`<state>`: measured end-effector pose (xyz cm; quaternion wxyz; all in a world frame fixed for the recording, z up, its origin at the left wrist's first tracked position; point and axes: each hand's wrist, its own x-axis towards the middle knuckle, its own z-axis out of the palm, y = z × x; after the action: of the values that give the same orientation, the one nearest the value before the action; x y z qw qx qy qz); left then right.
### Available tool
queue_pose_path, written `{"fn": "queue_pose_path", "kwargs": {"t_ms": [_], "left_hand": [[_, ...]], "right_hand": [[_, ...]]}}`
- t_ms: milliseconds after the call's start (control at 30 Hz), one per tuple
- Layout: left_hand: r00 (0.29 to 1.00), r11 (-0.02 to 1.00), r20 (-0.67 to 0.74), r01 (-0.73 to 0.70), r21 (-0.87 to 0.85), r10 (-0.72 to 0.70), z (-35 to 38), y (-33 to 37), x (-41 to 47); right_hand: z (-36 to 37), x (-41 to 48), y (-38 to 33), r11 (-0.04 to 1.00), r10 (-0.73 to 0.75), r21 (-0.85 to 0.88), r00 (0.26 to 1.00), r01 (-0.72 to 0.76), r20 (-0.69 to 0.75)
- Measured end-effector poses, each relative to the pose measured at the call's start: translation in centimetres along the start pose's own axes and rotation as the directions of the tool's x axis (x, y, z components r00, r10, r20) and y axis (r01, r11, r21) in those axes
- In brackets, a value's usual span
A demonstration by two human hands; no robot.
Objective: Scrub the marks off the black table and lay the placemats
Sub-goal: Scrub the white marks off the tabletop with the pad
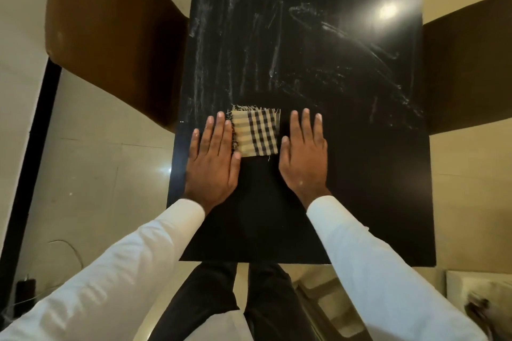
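Note:
A black table runs away from me, its far half covered in white chalk-like marks. A small folded cloth, beige with a dark check and frayed edges, lies flat on the near half. My left hand rests palm down on the table just left of the cloth, its index finger and thumb touching the cloth's edge. My right hand lies flat on the table at the cloth's right side, thumb beside its edge. Both hands have straight fingers and hold nothing. No placemats are in view.
A brown chair stands at the table's left side and another brown chair at the right. A lamp glare shines on the tabletop. Pale tiled floor surrounds the table. My legs stand at the near edge.

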<state>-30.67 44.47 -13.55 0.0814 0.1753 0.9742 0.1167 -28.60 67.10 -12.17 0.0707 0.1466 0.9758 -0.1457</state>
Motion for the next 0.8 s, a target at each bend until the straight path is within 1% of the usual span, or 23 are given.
{"fn": "queue_pose_path", "kwargs": {"t_ms": [67,100,200,267,367,433,500,567,633,733,800], "left_hand": [[0.997,0.996,0.013,-0.08,0.038,0.08,-0.1,2.6,1.9],[0.995,0.993,0.016,-0.1,0.058,0.099,0.0,3.9,2.8],[0.996,0.993,0.013,-0.09,0.08,0.089,1.0,6.3,4.9],[0.996,0.994,0.025,-0.085,0.075,0.083,1.8,6.3,5.2],[0.993,0.99,0.063,-0.105,0.089,0.1,1.9,4.7,3.8],[0.996,0.993,0.072,-0.068,0.1,0.061,1.4,2.3,1.6],[0.997,0.994,0.07,0.018,0.108,-0.025,0.6,-0.3,-0.3],[0.993,0.988,0.066,0.092,0.121,-0.1,-0.2,-2.4,-0.4],[0.989,0.983,0.039,0.136,0.12,-0.142,-0.7,-3.2,1.9],[0.979,0.974,-0.026,0.206,0.095,-0.204,-0.9,-2.2,7.0],[0.981,0.977,-0.021,0.192,0.096,-0.191,-0.5,-0.1,9.3]], "right_hand": [[0.1,-0.5,2.5,0.998,0.033,-0.058,0.999,-0.031,0.024],[0.3,-0.6,3.4,0.996,0.022,-0.084,0.999,-0.019,0.036],[0.9,-0.7,4.4,0.993,-0.032,-0.116,0.999,0.036,0.039],[1.1,-0.7,4.5,0.992,-0.04,-0.117,0.999,0.041,0.015],[1.4,-0.8,4.7,0.993,-0.028,-0.118,1.0,0.028,-0.002],[1.4,-0.9,4.6,0.993,-0.026,-0.113,1.0,0.025,-0.008],[1.4,-0.9,4.6,0.994,-0.026,-0.109,1.0,0.025,-0.008],[1.4,-0.9,4.5,0.993,-0.017,-0.114,1.0,0.015,-0.012],[1.4,-0.9,4.3,0.992,-0.012,-0.125,1.0,0.011,-0.012],[1.4,-0.8,4.3,0.991,-0.012,-0.136,1.0,0.011,-0.001],[1.4,-0.9,4.4,0.99,-0.003,-0.138,1.0,0.004,0.006]]}}
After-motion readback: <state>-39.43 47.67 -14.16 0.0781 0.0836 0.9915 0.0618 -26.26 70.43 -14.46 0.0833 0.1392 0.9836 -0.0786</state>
